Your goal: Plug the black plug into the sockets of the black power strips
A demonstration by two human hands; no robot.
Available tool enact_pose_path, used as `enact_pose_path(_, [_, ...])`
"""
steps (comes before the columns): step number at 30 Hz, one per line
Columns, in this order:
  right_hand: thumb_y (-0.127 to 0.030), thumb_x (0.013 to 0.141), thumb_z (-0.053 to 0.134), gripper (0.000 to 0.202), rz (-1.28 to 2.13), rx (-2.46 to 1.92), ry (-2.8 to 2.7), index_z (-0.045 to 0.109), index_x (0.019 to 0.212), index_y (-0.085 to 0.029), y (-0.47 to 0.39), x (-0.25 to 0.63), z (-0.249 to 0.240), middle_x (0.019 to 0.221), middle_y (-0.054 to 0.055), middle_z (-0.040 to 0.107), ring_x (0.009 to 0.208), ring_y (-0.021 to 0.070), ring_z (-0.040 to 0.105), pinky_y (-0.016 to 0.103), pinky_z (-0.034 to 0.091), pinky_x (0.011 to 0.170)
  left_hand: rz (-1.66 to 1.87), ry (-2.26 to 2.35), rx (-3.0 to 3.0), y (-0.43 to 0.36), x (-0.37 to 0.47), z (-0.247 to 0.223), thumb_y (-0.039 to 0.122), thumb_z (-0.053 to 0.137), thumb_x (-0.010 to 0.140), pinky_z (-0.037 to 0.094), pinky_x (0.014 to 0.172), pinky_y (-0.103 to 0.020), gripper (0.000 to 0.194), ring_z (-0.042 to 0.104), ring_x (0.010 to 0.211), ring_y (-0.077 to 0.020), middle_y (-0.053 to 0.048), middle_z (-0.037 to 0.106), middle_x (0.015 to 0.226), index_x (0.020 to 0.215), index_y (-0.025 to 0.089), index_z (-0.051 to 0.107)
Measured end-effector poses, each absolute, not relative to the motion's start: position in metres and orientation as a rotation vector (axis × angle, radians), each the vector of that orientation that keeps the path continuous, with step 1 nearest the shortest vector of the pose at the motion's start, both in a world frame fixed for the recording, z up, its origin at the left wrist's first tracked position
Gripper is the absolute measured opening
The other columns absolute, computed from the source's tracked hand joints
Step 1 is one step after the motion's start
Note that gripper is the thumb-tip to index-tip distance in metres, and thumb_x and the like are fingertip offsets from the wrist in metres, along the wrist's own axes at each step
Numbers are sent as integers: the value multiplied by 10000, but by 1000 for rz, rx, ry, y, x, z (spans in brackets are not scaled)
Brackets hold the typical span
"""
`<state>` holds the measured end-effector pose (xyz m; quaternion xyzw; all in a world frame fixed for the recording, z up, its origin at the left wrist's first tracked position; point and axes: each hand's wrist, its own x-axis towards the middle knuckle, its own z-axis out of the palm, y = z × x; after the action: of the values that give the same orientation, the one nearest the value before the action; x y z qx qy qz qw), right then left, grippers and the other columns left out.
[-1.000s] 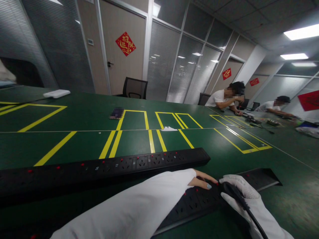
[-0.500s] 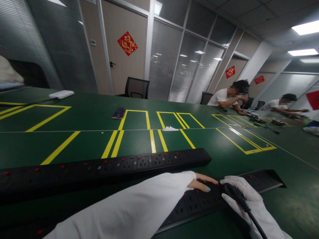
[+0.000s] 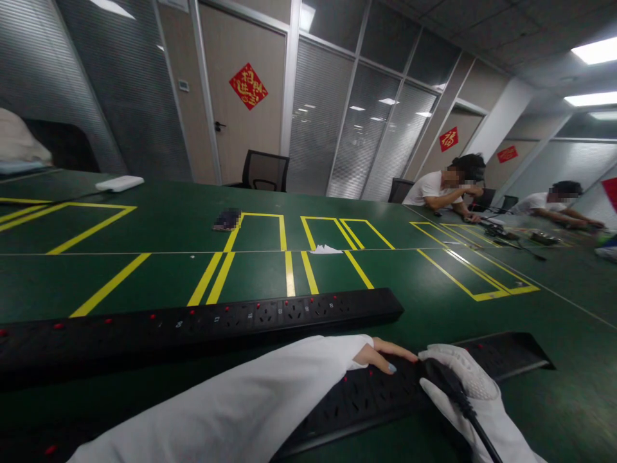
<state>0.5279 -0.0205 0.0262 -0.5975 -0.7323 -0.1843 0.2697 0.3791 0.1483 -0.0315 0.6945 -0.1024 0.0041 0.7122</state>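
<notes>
Head view: the right hand (image 3: 482,384) has fingers clamped on the plug (image 3: 444,382), over the near strip (image 3: 332,418)—slanting across its length—while the left hand (image 3: 369,354), fingers apart, rests just left.

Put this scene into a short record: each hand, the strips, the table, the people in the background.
Left hand: bare fingers resting on the near power strip
Right hand: gloved, gripping a black plug at that strip; whether seated, cannot tell
Far power strip: lies beyond the near one
Table: green, marked with yellow tape
Background: two people at right, white tops
</notes>
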Motion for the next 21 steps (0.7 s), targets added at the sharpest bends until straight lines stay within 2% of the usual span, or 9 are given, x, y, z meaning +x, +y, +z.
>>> enact_pose_path(4, [-333,729,632,287,-544,-1603,-1933,572,988,-224,-21,527,23,931,56,603,843,206,604,332,512,717,-58,-193,1445,144,378,-26,385,635,606,218,1070,-319,865,267,1316,-283,-75,348,1413,1355,69,337])
enact_pose_path(8, [-345,735,614,290,-622,-1606,-1968,573,992,-216,-22,530,22,933,60,618,837,208,618,326,525,710,-99,-158,1421,141,376,-19,442,644,546,189,1077,-298,997,217,1331,-300,-118,296,1432,1358,-11,284])
enact_pose_path(14, [-367,729,608,317,-692,-1610,-2020,575,1003,-210,-22,536,20,930,52,632,826,208,630,309,536,688,-114,-157,1350,141,374,-20,377,650,598,191,1075,-321,892,216,1332,-297,-63,323,1420,1366,68,314])
enact_pose_path(18, [-360,729,616,316,-672,-1603,-2011,569,1005,-213,-21,536,20,926,50,631,837,208,624,317,535,703,-105,-158,1373,142,373,-19,352,644,597,189,1072,-309,895,224,1330,-293,-86,310,1426,1358,23,307])
enact_pose_path(21, [-362,725,628,317,-634,-1602,-2001,571,1004,-221,-21,533,21,937,50,626,843,206,618,314,533,694,-96,-163,1401,142,374,-19,330,620,608,183,1073,-304,860,229,1330,-280,-72,322,1423,1359,41,316])
